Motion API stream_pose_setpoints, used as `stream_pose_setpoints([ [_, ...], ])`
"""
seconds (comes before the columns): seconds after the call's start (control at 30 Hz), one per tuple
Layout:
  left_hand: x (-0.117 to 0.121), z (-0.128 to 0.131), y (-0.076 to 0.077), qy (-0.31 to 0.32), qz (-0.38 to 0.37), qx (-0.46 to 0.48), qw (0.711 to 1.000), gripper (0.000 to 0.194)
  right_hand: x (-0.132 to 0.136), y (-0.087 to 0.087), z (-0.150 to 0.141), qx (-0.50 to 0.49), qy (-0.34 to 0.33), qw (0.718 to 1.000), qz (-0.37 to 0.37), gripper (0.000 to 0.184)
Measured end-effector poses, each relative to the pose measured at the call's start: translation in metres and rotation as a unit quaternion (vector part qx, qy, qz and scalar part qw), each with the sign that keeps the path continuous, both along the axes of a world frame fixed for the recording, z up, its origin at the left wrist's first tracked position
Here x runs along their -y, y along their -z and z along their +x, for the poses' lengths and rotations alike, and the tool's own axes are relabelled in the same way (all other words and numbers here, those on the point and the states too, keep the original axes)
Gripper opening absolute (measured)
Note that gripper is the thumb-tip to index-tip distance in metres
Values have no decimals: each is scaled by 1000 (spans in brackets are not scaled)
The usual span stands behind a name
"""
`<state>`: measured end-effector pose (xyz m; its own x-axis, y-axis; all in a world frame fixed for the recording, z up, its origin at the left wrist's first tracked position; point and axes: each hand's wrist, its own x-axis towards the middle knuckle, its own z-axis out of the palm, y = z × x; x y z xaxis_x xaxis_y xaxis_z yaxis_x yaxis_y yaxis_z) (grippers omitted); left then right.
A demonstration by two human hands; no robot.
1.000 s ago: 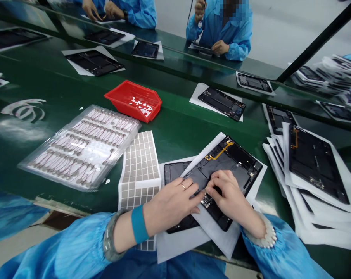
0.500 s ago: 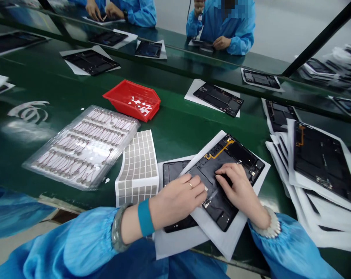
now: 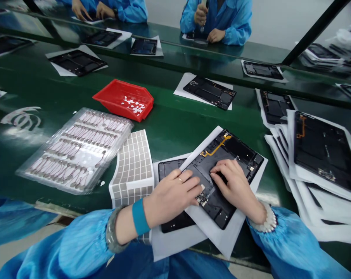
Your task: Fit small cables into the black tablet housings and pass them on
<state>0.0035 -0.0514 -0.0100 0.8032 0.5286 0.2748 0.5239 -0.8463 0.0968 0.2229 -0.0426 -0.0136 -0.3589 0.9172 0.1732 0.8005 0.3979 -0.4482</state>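
Observation:
A black tablet back housing [image 3: 239, 145] with an orange flex cable [image 3: 216, 148] lies slanted on a white sheet [image 3: 235, 236] before me. My left hand [image 3: 171, 197] rests over its left edge, fingers bent close beside a small circuit board [image 3: 202, 198]; its thumb and any held part are hidden. My right hand [image 3: 233, 184] pinches thumb and fingertips together just above the middle of the housing; what is between them cannot be made out. Partly beneath lies a second black housing [image 3: 168, 169] on its own sheet.
At left are a clear tray [image 3: 85, 155] of small wired round parts, a sheet of grey stickers [image 3: 134, 157] and a red bin [image 3: 117, 97] with white scraps. Housings stacked with sheets [image 3: 323, 155] stand at right. Across the bench, two people in blue sleeves [image 3: 131, 11] work.
The whole view has shifted slightly. Both hands stay over the same housing, the left drawn back a little, so more of the small circuit board shows.

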Motion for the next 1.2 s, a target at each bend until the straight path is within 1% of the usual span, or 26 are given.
stream_pose_setpoints([
  [0.1, 1, 0, 1, 6, -5, -1, 1000, 19, 0, 0, 0, -1, 0, 1000, -2, 11],
  [0.17, 2, 0, 2, -7, -11, 2, 1000, 19, 0, 0, 0, 1, -1, 1000, -2, 11],
  [0.23, 3, 0, 3, -18, -3, 2, 1000, 22, -1, 1, 0, 2, -2, 1000, -2, 10],
  [0.33, 4, 0, 3, -16, 12, 0, 1000, 22, -1, 1, 0, 6, -4, 1000, -1, 10],
  [0.47, 7, 1, 2, -33, 21, -9, 999, 24, 0, 0, 0, 6, -2, 1000, 3, 11],
  [0.6, 8, 1, 1, -16, 37, -17, 999, 18, 0, -2, -1, 8, -3, 1000, 0, 11],
  [0.73, 8, 1, 0, -12, 29, -18, 999, 22, 0, -2, -1, 8, 1, 1000, -7, 11],
  [0.8, 7, 1, 0, -4, 30, -18, 999, 20, 0, -2, -1, 8, 2, 1000, -8, 11],
  [0.87, 6, 1, -1, 2, 24, -20, 1000, 19, 0, -1, 0, 9, 0, 1000, -9, 12],
  [1.0, 5, 2, -4, -1, 14, -24, 1000, 22, -1, -1, 0, 12, -1, 1000, -10, 12],
  [1.13, 2, 3, -5, 22, 7, -30, 999, 13, -1, -2, -1, 13, -2, 1000, -7, 13],
  [1.2, 2, 3, -4, 21, -9, -22, 999, 13, -1, -1, 0, 12, -5, 1000, -5, 12],
])
